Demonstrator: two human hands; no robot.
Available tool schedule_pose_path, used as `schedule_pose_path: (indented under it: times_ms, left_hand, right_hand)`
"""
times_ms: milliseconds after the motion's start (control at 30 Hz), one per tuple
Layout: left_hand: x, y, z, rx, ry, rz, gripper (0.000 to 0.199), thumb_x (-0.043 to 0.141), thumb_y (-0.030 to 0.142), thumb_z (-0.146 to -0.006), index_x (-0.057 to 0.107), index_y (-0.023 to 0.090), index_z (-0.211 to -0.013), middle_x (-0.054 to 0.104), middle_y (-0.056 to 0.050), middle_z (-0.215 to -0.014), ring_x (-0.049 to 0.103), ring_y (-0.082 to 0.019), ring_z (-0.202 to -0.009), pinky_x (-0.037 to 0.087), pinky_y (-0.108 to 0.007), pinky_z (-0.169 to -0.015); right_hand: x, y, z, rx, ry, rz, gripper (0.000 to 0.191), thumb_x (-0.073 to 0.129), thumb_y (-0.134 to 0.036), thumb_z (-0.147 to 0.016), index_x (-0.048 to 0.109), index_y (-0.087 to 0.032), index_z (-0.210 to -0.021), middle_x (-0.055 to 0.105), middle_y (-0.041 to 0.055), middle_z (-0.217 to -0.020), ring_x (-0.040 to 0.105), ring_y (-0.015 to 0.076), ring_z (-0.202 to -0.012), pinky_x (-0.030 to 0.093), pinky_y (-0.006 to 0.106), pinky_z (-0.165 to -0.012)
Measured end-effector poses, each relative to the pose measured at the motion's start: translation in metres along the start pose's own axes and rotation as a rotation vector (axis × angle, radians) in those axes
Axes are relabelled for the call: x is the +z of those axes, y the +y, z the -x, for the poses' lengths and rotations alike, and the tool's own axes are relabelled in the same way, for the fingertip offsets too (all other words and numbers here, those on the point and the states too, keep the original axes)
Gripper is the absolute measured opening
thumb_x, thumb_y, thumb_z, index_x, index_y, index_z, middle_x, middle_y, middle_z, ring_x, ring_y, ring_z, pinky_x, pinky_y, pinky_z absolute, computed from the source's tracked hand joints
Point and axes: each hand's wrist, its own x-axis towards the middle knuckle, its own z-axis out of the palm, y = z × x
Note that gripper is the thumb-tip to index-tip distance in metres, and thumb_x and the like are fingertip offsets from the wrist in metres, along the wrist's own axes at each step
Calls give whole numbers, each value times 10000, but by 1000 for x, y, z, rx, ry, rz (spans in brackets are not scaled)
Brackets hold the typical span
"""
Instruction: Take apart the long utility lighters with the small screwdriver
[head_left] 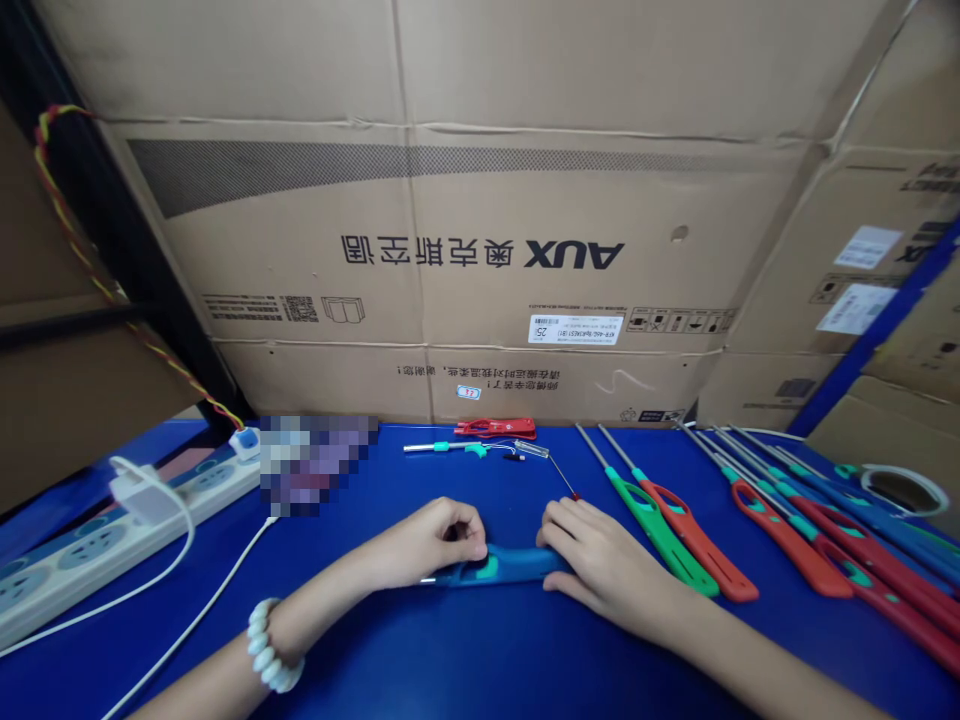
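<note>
A blue long-necked lighter (525,566) with a green trigger lies sideways low over the blue tabletop, held between my two hands. My left hand (427,542) is closed at its trigger end, thumb and fingertips pinched by the green trigger. Most of the metal neck is hidden behind that hand. Around the handle's other end, my right hand (600,555) grips with thumb below and fingers above. Just beyond the right fingers, a thin tool with a clear handle (532,450) and a red tip points toward me. Beside it lies a loose metal tube with a green trigger (474,450).
Red lighter casing pieces (496,428) lie at the back. Green (660,530) and orange (709,550) lighters and several more lie to the right, near a tape roll (904,490). Left are a power strip (90,545) and cable; a cardboard wall (480,200) stands behind.
</note>
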Motion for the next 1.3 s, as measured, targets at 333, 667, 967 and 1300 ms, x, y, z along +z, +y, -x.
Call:
schedule_pose_path:
  times_ms: [333, 667, 967, 1300]
  left_hand:
    - [10, 22, 15, 283, -3, -455, 115, 567, 157, -902, 520, 181, -800, 559, 8, -814, 494, -168, -841, 373, -260, -767]
    - [26, 17, 18, 389, 77, -905, 129, 557, 54, -859, 510, 172, -836, 571, -23, -861, 535, -197, -806, 410, -315, -856]
    - [26, 20, 18, 383, 71, -961, 107, 593, 79, -852, 536, 165, -824, 592, -27, -856, 571, -204, -818, 440, -327, -829]
    - [26, 20, 17, 386, 79, -952, 94, 598, 100, -855, 540, 166, -820, 589, -27, -856, 566, -209, -816, 443, -346, -830]
  right_hand:
    - [7, -6, -1, -48, 7, 37, 251, 617, -229, -871, 634, -134, -1102, 610, 97, -996, 583, 249, -891, 528, 373, -754]
    - [12, -6, 1, -52, 14, 68, 262, 627, -220, -853, 634, -116, -1093, 600, 110, -1005, 577, 256, -899, 540, 388, -749]
    - [9, -7, 0, -29, -12, 31, 248, 652, -232, -838, 637, -128, -1063, 598, 103, -1010, 575, 253, -903, 532, 382, -764]
    - [4, -8, -1, -15, -15, -20, 226, 650, -225, -838, 636, -137, -1045, 596, 100, -995, 573, 246, -900, 523, 371, -762]
